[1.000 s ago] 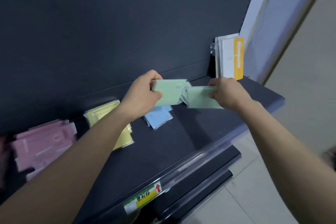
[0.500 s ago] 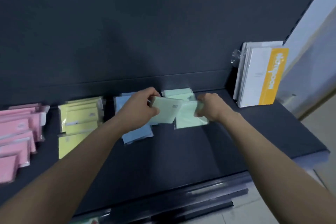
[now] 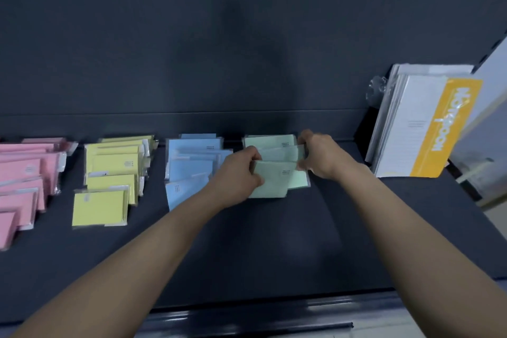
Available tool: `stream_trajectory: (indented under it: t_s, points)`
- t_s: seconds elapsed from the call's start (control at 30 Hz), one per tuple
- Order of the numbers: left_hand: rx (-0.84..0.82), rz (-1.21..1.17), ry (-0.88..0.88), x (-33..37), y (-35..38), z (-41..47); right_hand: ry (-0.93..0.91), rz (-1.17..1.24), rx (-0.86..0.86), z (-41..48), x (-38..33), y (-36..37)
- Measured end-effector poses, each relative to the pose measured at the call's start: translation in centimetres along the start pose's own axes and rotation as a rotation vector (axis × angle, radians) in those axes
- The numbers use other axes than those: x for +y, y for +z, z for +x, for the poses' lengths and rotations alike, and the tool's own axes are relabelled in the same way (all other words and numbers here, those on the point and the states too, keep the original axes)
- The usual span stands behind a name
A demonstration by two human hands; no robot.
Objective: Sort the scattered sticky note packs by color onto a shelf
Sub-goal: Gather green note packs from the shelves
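The left hand point(image 3: 237, 173) is gripping the front green sticky note pack point(image 3: 271, 182) by its left edge, its fingers curling tightly round the upper left corner; the pack is lying tilted, with its lower part resting on the dark shelf point(image 3: 274, 255). The right hand point(image 3: 322, 158) is reaching in from the other side, its fingers and thumb bending round the right edge of the middle green pack point(image 3: 282, 153) and pinching it; how far the thumb is also touching the front pack is unclear. Both packs are sitting in the green pile point(image 3: 267, 141), which is lying at the back of the shelf, against the back panel point(image 3: 219, 35). The blue packs point(image 3: 192, 167) are lying just to the left of the green ones, partly hiding under the left wrist; the yellow packs point(image 3: 115, 164) are overlapping in a row further left; the pink packs point(image 3: 24, 173) are running off the left edge of the view. White notebooks with a yellow band point(image 3: 417, 123) are standing upright at the right end of the shelf, leaning slightly.
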State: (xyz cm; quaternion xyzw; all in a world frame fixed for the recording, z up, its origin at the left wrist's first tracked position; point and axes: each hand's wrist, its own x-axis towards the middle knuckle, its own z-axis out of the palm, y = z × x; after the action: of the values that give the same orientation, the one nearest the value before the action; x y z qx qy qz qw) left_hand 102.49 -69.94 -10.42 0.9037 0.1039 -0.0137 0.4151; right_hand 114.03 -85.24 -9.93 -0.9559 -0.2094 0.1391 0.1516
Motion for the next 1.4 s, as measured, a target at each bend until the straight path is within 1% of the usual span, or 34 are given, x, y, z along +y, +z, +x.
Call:
stream_trajectory:
  t_s: [0.2, 0.4, 0.47, 0.57, 0.73, 0.8, 0.97, 1.13, 1.27, 1.4]
  points:
    - [0.059, 0.328, 0.0, 0.3, 2.4, 1.9, -0.02, -0.05, 0.117, -0.8, 1.3, -1.7]
    - [0.108, 0.541, 0.047, 0.2, 2.1, 2.1, -0.107, -0.055, 0.181, -1.6, -1.9, -2.8]
    - [0.176, 0.576, 0.086, 0.0, 0.6, 1.4, -0.17, -0.074, 0.179, -1.9, -3.9, -3.0]
    - [0.308, 0.609, 0.124, -0.6, -3.5, -0.8, -0.303, -0.112, 0.189, -2.5, -8.1, -3.4]
    - [0.58, 0.667, 0.16, -2.9, -12.4, -7.4, -0.555, -0.193, 0.222, -4.6, -18.3, -3.5]
    - [0.66, 0.715, 0.141, -4.4, -16.0, -10.9, -0.666, -0.211, 0.244, -6.2, -23.1, -3.3]
    - [0.826, 0.843, -0.024, -9.4, -24.3, -21.5, -0.903, -0.174, 0.275, -10.9, -35.7, -0.2]
    - [0.923, 0.957, -0.189, -14.8, -31.2, -33.7, -1.106, -0.156, 0.273, -17.0, -48.9, 5.0]
    - [0.978, 1.005, -0.342, -18.5, -34.7, -43.9, -1.268, -0.124, 0.205, -23.1, -58.3, 9.1]
    - [1.055, 1.046, -0.515, -21.3, -36.8, -53.5, -1.476, -0.087, 0.159, -29.6, -66.5, 13.2]
